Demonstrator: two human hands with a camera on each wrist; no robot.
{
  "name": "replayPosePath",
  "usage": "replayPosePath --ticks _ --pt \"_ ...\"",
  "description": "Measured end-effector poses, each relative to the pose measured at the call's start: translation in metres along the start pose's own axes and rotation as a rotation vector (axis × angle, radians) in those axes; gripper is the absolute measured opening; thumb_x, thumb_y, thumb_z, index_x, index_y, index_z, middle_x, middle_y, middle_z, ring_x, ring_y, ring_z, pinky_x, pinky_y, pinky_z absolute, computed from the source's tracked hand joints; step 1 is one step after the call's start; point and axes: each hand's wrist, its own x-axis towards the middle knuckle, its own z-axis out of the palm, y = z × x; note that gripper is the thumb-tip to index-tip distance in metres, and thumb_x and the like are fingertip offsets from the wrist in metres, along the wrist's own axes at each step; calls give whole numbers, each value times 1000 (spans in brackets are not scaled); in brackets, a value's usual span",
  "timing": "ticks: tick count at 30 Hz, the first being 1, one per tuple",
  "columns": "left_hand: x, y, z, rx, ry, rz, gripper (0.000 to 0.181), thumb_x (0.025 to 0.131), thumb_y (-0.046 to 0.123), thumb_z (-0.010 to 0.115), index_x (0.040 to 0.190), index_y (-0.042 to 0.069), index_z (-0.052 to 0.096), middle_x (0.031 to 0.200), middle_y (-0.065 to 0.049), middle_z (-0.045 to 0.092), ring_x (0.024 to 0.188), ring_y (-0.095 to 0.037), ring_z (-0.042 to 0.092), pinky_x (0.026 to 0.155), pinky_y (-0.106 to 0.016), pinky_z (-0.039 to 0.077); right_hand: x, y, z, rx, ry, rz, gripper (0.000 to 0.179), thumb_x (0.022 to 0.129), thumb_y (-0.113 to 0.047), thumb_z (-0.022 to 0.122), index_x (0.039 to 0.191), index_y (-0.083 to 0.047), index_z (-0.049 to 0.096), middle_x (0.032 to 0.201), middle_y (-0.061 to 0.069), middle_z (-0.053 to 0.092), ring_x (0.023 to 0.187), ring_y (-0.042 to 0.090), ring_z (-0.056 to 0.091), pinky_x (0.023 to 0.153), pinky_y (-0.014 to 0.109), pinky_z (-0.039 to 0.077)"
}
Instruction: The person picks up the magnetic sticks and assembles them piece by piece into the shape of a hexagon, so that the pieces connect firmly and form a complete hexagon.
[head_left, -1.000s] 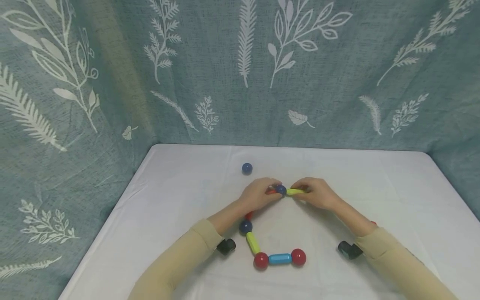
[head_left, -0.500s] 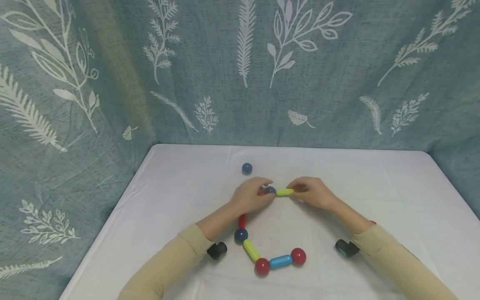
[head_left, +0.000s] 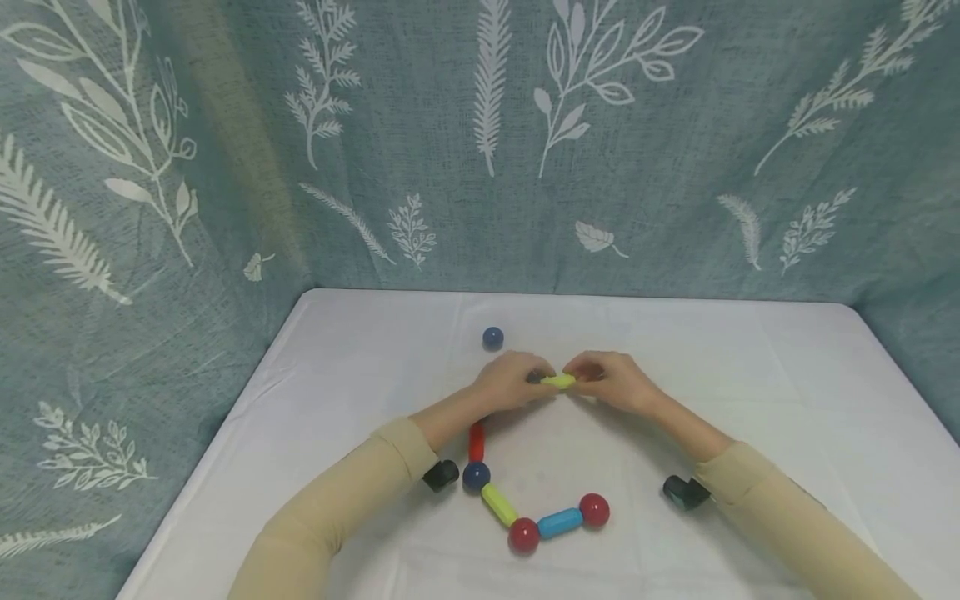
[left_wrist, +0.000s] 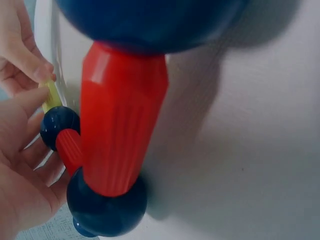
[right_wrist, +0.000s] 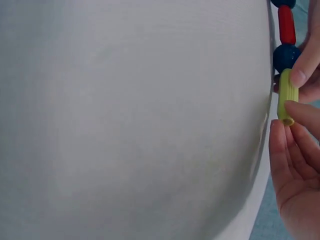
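A yellow-green magnetic rod (head_left: 558,381) bridges my two hands at the middle of the table. My left hand (head_left: 513,383) pinches it by the joint with a dark blue ball (right_wrist: 286,56). Thumb and fingers of my right hand (head_left: 615,382) hold the rod's other end, which shows bare in the right wrist view. Past the ball, a red rod (right_wrist: 286,24) runs along my left fingers. Under my left wrist the chain continues with another red rod (head_left: 476,442), a blue ball (head_left: 476,477), a yellow-green rod (head_left: 498,504), and a light blue rod (head_left: 560,523) between two red balls (head_left: 523,535).
A loose blue ball (head_left: 492,337) lies behind my left hand. Black wrist cameras (head_left: 441,475) stick out from both forearms. The white-covered table (head_left: 750,358) meets a patterned teal curtain (head_left: 525,233) at its back and left.
My right hand has shifted left along with the yellow-green rod. My left hand went left, then back right, its thumb now on that rod. The front chain has swung left and nearer.
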Motion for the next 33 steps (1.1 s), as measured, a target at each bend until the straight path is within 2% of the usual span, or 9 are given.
replayPosePath --ticks 4,9,12,16,21,25,30,33 --pt "-1 0 0 2 22 16 23 92 29 68 108 13 73 104 1 72 102 -17 64 90 -31 48 8 -4 -3 -24 -25 5 20 89 -15 71 107 -6 71 97 4 71 95 23 66 81 40 54" --pt "-7 -3 -2 1 43 3 23 92 30 68 106 13 73 103 0 72 101 -18 64 91 -33 48 31 -7 -4 -48 -35 33 22 93 -19 66 111 -7 71 104 9 70 100 27 64 86 43 51" --pt "-10 -6 -1 -2 54 9 23 92 30 68 108 14 73 104 1 72 104 -18 64 93 -33 47 50 -11 -1 -41 -33 -24 23 94 -15 64 114 -3 68 107 13 69 100 31 64 88 44 51" --pt "-14 -11 0 2 78 48 23 92 29 68 110 15 73 105 3 72 105 -17 63 94 -33 47 72 -17 6 -32 -49 -115 25 93 -12 65 116 -2 65 109 15 67 100 31 64 88 40 52" --pt "-19 -14 0 15 109 79 20 91 28 70 104 13 73 97 2 73 89 -16 64 81 -33 49 92 -26 13 -55 -121 -193 36 91 -5 65 127 -1 59 122 19 61 108 34 60 93 43 49" --pt "-20 -16 1 31 120 79 19 91 28 69 102 13 73 96 2 73 89 -17 66 81 -33 50 104 -35 18 -115 -185 -259 43 92 -2 63 134 -2 55 131 19 55 115 35 55 97 45 46" --pt "-22 -15 1 16 126 88 19 91 27 69 102 12 73 98 0 73 94 -20 67 84 -35 51 113 -42 23 -211 -251 -296 40 94 -2 60 134 -3 56 135 18 52 125 34 48 104 45 39" --pt "-22 -14 0 23 128 86 19 92 27 69 103 12 73 99 0 73 94 -20 67 84 -35 51 115 -43 24 -244 -264 -260 40 94 -4 61 133 -4 56 135 16 53 128 32 45 107 45 36"
